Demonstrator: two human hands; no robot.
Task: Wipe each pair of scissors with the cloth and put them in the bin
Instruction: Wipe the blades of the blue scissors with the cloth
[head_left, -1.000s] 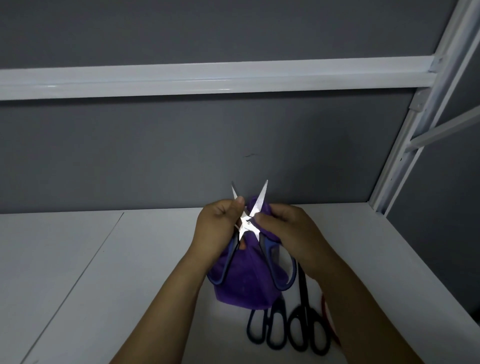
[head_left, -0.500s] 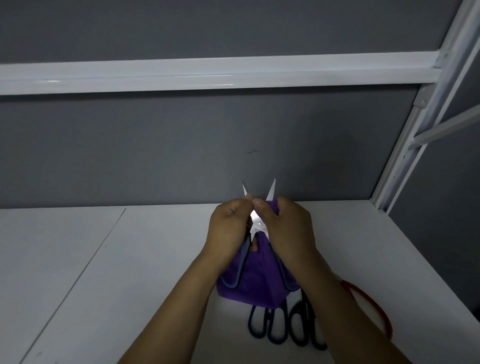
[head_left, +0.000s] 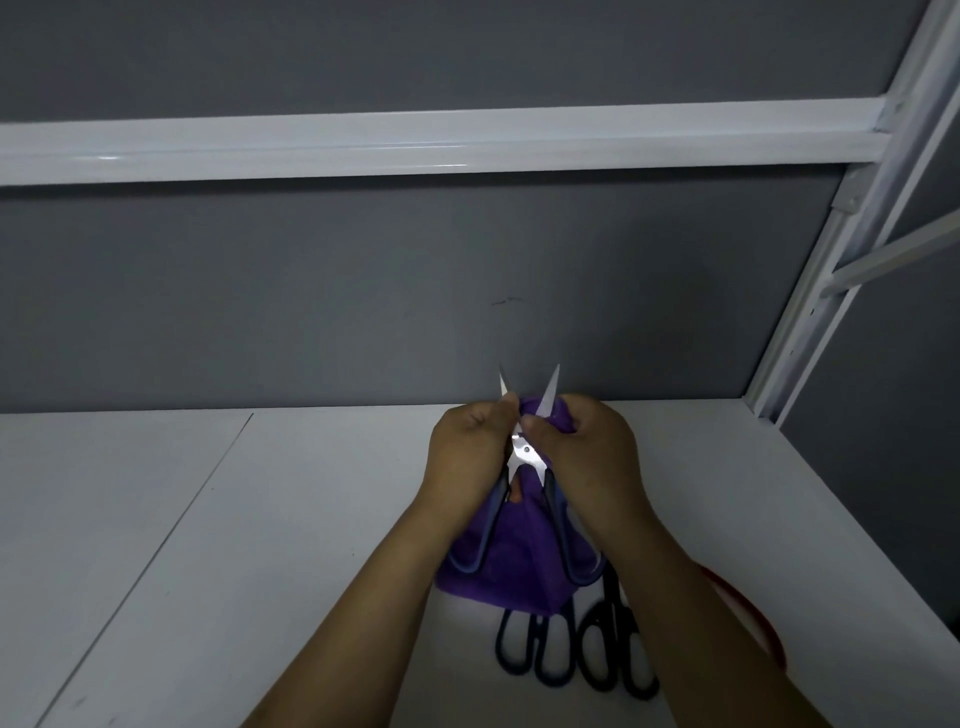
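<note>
1. The blue-handled steel scissors (head_left: 524, 457) are lifted off the table between your two hands. Their blades are spread in a V pointing away from you, and the handle loops hang back towards you.
2. Your left hand (head_left: 467, 457) is curled round the left side of the pair, thumb up by the left blade. It reads as the steadying grip, keeping the blades splayed so each can be reached on its own.
3. Your right hand (head_left: 587, 457) pinches the purple cloth (head_left: 498, 571) against the right blade. A fold shows just behind that blade, and the rest drapes down behind the handles. You look to be mid-wipe on this pair, which has not yet gone into the bin.
4. Two dark-handled scissors (head_left: 618, 618) lie flat on the white table (head_left: 260, 519), side by side just under the cloth's lower edge, loops towards you. They are probably waiting their turn, kept close so you need not reach far.
5. A red curved rim (head_left: 753, 623) shows at your right, mostly hidden by your forearm. It may be the bin, but you cannot tell from here, and nothing of its inside is visible.
6. Beyond the table stand a grey wall (head_left: 363, 286) and a white rail (head_left: 415, 140).
</note>
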